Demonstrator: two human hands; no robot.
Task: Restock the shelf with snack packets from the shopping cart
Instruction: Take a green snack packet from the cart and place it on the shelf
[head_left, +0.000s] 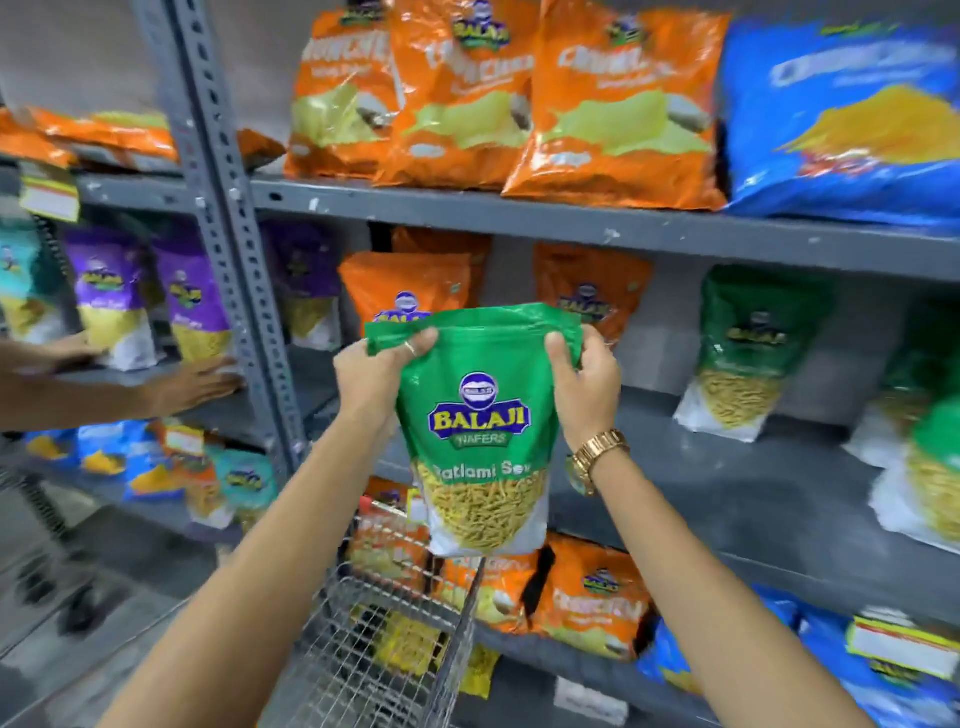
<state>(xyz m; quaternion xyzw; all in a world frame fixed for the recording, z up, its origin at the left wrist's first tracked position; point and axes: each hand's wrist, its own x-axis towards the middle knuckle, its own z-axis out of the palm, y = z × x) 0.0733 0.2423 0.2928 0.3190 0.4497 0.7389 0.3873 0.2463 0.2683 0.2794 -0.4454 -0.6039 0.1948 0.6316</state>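
Two hands hold up one green snack packet (480, 415) in front of the grey shelf (571, 221). The left hand (376, 371) pinches the top left corner, and the right hand (584, 371) grips the top right edge, so both are grasping the packet. A gold watch (597, 452) sits on the right wrist. The packet hangs upright in the air, above the wire shopping cart (395, 623), which is near and low in the middle. Behind the packet, on the middle board, stand orange packets (405, 283). To the right of them is a wide bare patch of board, and then another green packet (743, 353) stands farther right. More green packets crowd the far right edge. The top board is packed with big orange bags (618, 109) and a blue bag (847, 119) whose bottoms hang over the front edge. On the left, past the grey post (234, 223), another person's hand (200, 384) rests on the board by purple packets (192, 301).
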